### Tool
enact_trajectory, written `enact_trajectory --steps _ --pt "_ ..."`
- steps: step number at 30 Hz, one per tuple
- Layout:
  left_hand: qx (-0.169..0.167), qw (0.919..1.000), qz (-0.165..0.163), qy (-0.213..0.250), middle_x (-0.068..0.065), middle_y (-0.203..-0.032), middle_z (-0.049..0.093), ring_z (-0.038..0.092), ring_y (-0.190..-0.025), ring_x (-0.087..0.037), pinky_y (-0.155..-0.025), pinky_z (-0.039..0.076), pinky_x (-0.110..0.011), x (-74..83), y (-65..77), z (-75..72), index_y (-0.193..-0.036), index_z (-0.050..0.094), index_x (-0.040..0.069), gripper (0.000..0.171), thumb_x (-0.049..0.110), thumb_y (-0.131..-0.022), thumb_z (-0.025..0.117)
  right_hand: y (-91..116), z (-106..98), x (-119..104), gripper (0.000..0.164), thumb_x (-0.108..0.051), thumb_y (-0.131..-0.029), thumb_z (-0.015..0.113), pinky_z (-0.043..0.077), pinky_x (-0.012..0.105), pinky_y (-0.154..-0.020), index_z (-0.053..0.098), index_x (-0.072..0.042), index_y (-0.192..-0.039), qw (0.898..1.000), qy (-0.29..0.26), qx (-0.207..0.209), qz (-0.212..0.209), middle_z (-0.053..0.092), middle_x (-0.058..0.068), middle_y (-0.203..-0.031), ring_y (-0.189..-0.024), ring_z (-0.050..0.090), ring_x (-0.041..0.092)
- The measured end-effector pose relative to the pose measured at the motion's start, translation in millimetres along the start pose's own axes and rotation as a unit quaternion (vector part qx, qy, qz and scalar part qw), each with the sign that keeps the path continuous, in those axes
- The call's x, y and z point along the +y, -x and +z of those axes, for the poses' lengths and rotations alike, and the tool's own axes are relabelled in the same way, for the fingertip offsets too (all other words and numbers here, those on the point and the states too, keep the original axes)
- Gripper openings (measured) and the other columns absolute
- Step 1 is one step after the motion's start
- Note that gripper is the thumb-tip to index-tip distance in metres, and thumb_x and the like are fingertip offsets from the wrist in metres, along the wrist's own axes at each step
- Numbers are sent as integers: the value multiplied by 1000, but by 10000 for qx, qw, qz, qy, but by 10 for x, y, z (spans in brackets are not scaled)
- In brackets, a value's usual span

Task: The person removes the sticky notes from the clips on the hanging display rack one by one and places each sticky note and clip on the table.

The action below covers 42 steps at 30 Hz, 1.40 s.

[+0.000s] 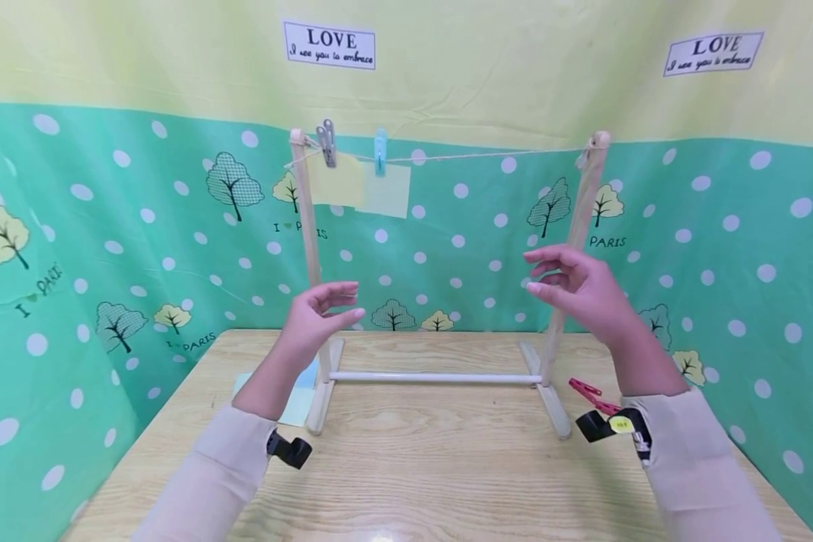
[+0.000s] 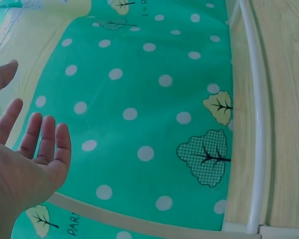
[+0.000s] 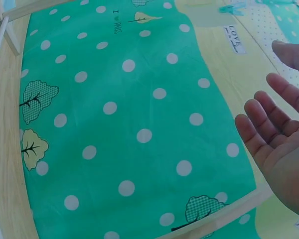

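Observation:
My left hand [image 1: 318, 320] hovers in front of the left post [image 1: 308, 233] of a wooden stand, fingers loosely bent and holding nothing. On the other side, my right hand [image 1: 583, 290] is raised by the right post [image 1: 585, 203], also empty. Both wrist views show relaxed, spread fingers on the left hand [image 2: 27, 164] and right hand [image 3: 289, 144]. A string [image 1: 481, 156] runs between the post tops. From its left end hang a yellow paper [image 1: 342, 182] under a grey clothespin [image 1: 327, 144] and a pale green paper [image 1: 388, 194] under a light blue clothespin [image 1: 380, 154].
Red clothespins [image 1: 585, 389] lie on the wooden table [image 1: 433, 467], right of the stand and partly behind my right wrist. Blue and pale paper sheets [image 1: 296, 406] lie by the left foot. A white bar [image 1: 433, 377] joins the posts low down. A dotted green curtain [image 1: 447, 248] hangs behind.

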<state>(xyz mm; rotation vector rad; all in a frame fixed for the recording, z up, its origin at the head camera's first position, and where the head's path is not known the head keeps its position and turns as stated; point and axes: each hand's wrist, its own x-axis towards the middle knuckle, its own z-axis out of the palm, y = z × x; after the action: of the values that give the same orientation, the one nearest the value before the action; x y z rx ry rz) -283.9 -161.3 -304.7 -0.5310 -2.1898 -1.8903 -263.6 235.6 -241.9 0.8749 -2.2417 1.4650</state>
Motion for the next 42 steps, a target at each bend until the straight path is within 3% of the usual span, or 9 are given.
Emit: enact_trajectory --steps 9,22,35,42 --pt "66 9996 97 254 -7 -123 63 54 -120 -34 -93 52 -27 44 -115 86 -128 61 7 51 17 -82 81 -184 2 -117 36 -1 -89 70 54 20 -82 60 -1 -123 9997 16 -12 -230 58 8 -114 -96 59 21" --pt "155 9992 202 300 -7 -122 62 56 -117 -26 -96 51 -28 195 -333 174 -124 64 9 47 22 -82 81 -476 82 -331 40 -7 -87 74 52 20 -87 59 -1 -124 9994 249 2 -246 59 6 -119 -102 57 22" --pt "416 9930 303 1061 -9 -120 64 57 -116 -27 -93 53 -27 278 -543 170 -124 62 4 42 10 -85 76 -837 230 -616 40 -10 -86 75 52 23 -89 62 -2 -123 9992 288 -34 -292 60 6 -118 -104 55 26" --pt "483 9922 219 1125 -12 -125 61 58 -114 -24 -95 52 -29 305 -635 157 -128 59 3 47 11 -85 76 -1005 313 -748 41 -14 -86 77 51 27 -91 62 -4 -123 9989 342 -118 -312 60 5 -118 -103 57 21"
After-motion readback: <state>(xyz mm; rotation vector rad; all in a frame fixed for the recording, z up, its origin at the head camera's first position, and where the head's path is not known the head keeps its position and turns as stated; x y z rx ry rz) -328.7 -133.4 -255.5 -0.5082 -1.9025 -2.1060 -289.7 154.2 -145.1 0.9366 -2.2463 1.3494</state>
